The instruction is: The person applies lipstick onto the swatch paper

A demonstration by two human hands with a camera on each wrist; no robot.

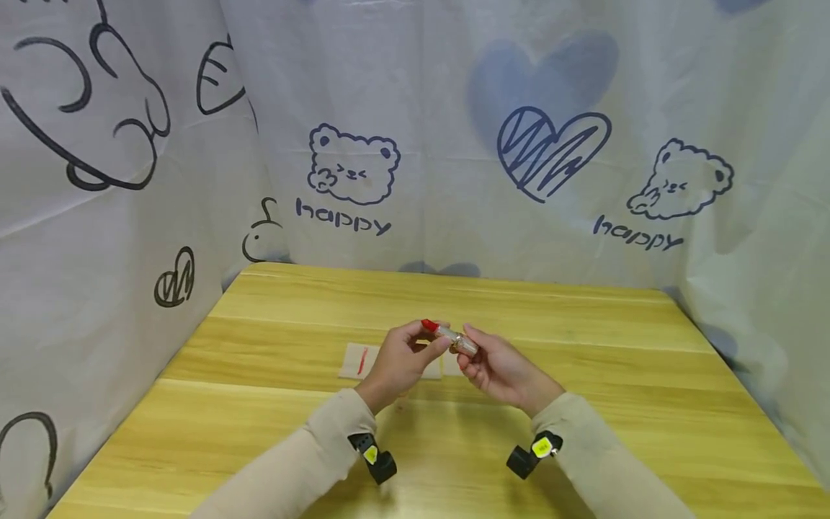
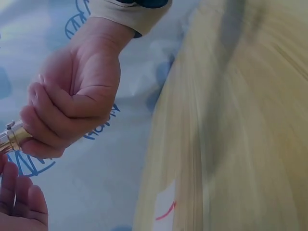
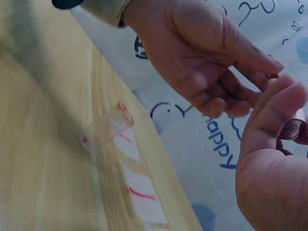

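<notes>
A lipstick (image 1: 449,334) with its red bullet exposed is tilted between both hands, well above the table, the red tip pointing up and left. My right hand (image 1: 509,373) grips the gold lower end of its case, fingers curled round it. Thumb and forefinger of my left hand (image 1: 403,359) pinch the upper part of the case just below the red tip. In the right wrist view, the round end of the case (image 3: 291,129) shows beside the right fingers, while the left hand (image 3: 192,57) reaches in from the top.
Pale paper pieces (image 1: 350,359) with red strokes lie on the wooden table (image 1: 259,432) beyond the hands. Nearer sits a see-through piece (image 3: 107,126) with red smears. A printed white cloth (image 1: 447,216) hangs behind and at both sides.
</notes>
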